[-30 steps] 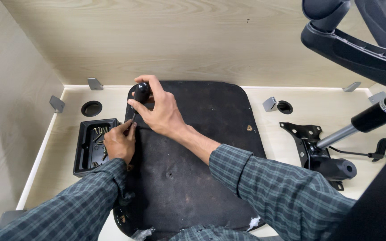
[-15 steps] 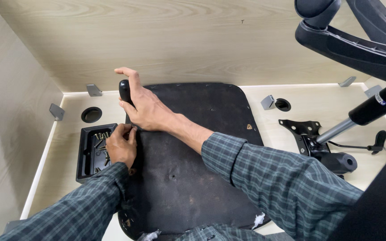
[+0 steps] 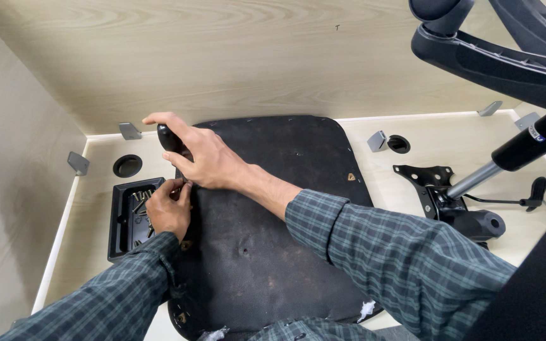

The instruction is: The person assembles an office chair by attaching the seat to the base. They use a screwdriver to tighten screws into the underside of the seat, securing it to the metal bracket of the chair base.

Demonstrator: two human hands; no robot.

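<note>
A black chair seat (image 3: 273, 227) lies upside down on the pale desk. My right hand (image 3: 200, 155) grips the black handle of a screwdriver (image 3: 170, 139), held upright over the seat's left edge. My left hand (image 3: 169, 208) rests at that same edge just below, fingertips pinched around the tool's tip or a small screw; which of the two I cannot tell. Both arms wear green plaid sleeves.
A black tray (image 3: 124, 218) with several screws sits left of the seat. A chair mechanism with gas cylinder and lever (image 3: 469, 202) lies at the right. A chair back (image 3: 500, 57) looms at the upper right. Cable holes (image 3: 127, 165) and grey brackets (image 3: 78, 163) dot the desk.
My right hand has tipped the screwdriver more upright and shifted it slightly left and up. The left hand stays at the seat's edge.
</note>
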